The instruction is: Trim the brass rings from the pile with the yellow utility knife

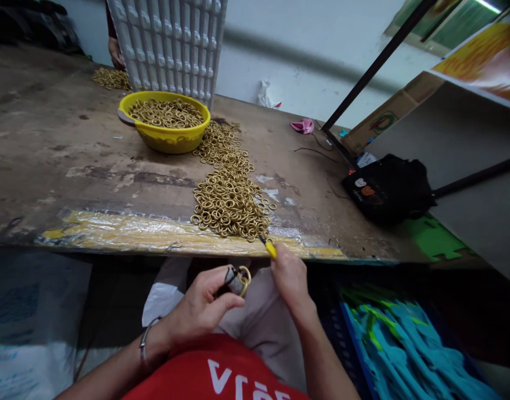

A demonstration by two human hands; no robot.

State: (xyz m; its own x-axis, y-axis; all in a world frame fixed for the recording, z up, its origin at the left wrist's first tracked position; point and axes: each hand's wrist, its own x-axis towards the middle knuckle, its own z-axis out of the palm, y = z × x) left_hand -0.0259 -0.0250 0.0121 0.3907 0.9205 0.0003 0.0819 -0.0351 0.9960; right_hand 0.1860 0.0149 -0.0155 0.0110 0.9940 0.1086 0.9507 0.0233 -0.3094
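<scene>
My left hand [203,304] is closed over my lap, pinching a small grey piece with a brass ring [243,279] on its end. My right hand [289,275] is closed around a thin yellow-handled tool [270,248] whose dark tip points up toward the table's edge. Just beyond the tool lies a long heap of brass rings [228,189] on the worn wooden table [71,166]. A yellow bowl [165,136] full of rings stands at the far end of the heap.
A white plastic grid crate [171,44] stands behind the bowl, with another person's hand [115,54] and more rings [111,79] beside it. A black bag [388,189] lies at the right. Blue and green sheets [405,344] sit low on the right.
</scene>
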